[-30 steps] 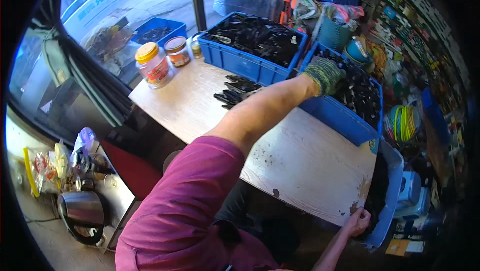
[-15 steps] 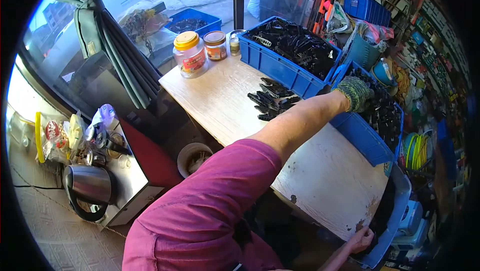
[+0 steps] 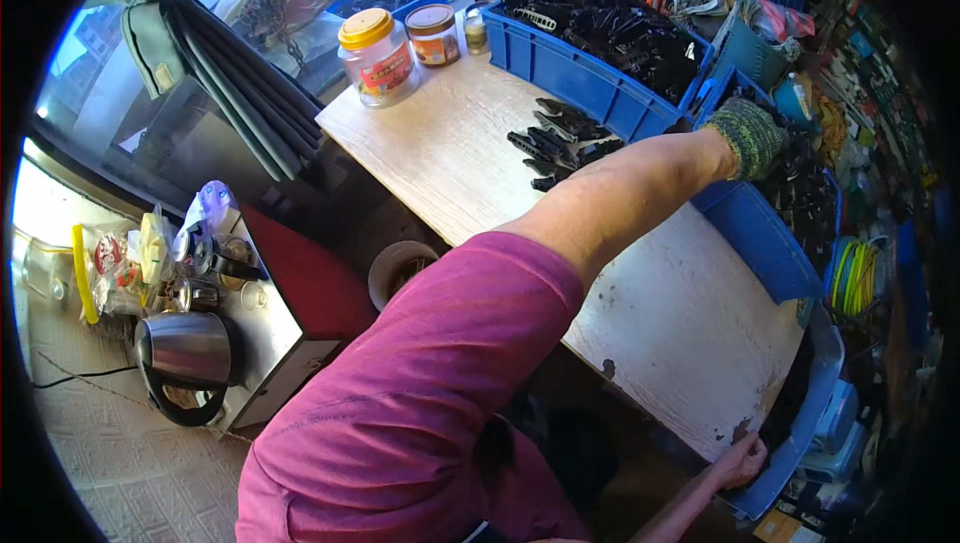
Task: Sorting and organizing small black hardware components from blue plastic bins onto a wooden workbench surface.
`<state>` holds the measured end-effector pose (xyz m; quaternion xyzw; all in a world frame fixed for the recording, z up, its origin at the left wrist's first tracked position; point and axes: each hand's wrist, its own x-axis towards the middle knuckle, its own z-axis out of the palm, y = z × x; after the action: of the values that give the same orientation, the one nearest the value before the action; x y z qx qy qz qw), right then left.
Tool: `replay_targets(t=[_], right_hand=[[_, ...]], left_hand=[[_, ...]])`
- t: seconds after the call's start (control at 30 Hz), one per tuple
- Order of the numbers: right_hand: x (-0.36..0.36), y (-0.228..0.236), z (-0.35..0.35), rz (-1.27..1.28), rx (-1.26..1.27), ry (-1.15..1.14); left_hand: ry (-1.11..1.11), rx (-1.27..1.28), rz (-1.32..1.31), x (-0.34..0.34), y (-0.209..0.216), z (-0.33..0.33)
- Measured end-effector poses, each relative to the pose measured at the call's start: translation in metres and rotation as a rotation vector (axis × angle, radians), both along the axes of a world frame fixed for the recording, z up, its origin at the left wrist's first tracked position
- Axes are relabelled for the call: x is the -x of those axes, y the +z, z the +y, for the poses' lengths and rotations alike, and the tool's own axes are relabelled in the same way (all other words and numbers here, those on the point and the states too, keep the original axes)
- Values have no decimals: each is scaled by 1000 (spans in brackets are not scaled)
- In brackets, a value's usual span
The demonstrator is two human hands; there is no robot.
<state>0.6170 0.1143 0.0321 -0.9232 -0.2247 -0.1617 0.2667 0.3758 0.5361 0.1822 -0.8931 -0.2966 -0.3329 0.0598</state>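
My left hand [image 3: 750, 138], in a green-grey knitted glove, reaches across the table to a blue bin [image 3: 755, 243] holding black plastic pieces [image 3: 805, 188]. Its fingers are down among the pieces and hidden, so I cannot see whether they hold any. At the near right, my bare right hand [image 3: 742, 462] has its fingers curled at the worn corner of the table [image 3: 690, 343]. Several loose black plastic clips [image 3: 560, 143] lie in a small group on the tabletop, beyond my left forearm.
A larger blue crate [image 3: 560, 68] heaped with black pieces stands at the table's far edge. Left of it are a yellow-lidded jar [image 3: 382, 68] and a smaller jar [image 3: 435, 43]. A blue-grey tub [image 3: 815, 413] adjoins the right end. A steel kettle [image 3: 190, 348] stands on a side cabinet.
The view has shifted, so the table sits higher in the picture. My gloved left hand has gone slightly farther right over the bin; my right hand remains at the table corner.
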Motion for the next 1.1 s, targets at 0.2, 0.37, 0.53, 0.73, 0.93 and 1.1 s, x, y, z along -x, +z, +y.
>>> replay_targets(t=[0.2,0.37,0.53,0.73,0.93,1.1], right_hand=[[5,1,-6,10,8,28],[23,8,6,62,-97,26],[40,27,16,119,-105,-38],[26,14,7,121,-133,-58],[29,15,10,101,-145,-40],[32,19,17,148,-159,-29]], left_hand=[[-176,-63,-170,-1,-4,11],[-87,71,-38,4,5,14],[-87,60,-77,3,4,21],[-35,111,-299,4,18,8],[8,82,-291,22,46,-40],[-211,-141,-456,37,-12,-60]])
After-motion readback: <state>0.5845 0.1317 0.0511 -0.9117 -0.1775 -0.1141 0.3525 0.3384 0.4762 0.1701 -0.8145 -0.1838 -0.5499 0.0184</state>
